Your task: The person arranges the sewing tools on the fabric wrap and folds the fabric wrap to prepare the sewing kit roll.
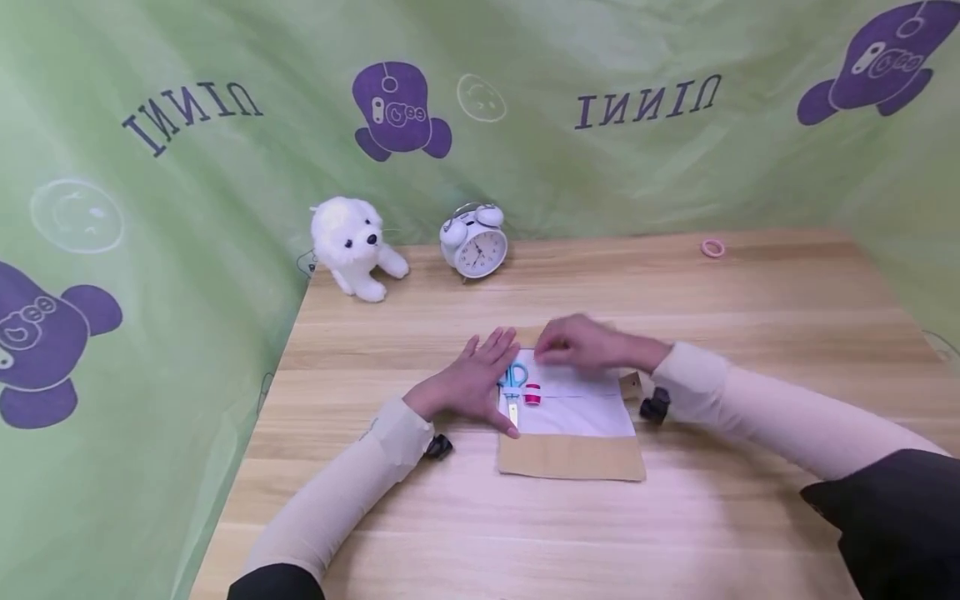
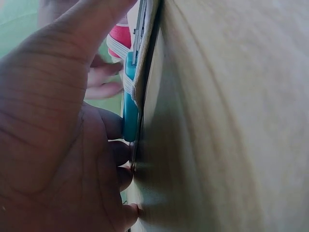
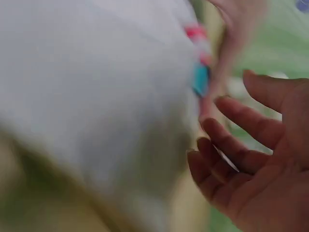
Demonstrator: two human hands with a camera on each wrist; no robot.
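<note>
A tan fabric sewing pouch (image 1: 570,458) lies unfolded on the table, its white lining (image 1: 588,417) facing up. On the left of the lining, a white elastic band (image 2: 128,83) holds small scissors with blue handles (image 1: 516,374) and a red thread spool (image 1: 532,395). My left hand (image 1: 474,383) rests along the pouch's left edge, fingers spread, touching beside the scissors. Over the upper part of the lining is my right hand (image 1: 581,343), blurred in the head view. Its fingers (image 3: 241,113) are loosely bent, and I see nothing held in them.
A white plush dog (image 1: 348,242) and a white twin-bell alarm clock (image 1: 476,243) stand at the table's back left. A pink ring (image 1: 712,248) lies at the back right. Green printed curtain (image 1: 540,183) hangs behind the wooden table (image 1: 787,375). A small tan flap (image 1: 631,386) sticks out at the pouch's right.
</note>
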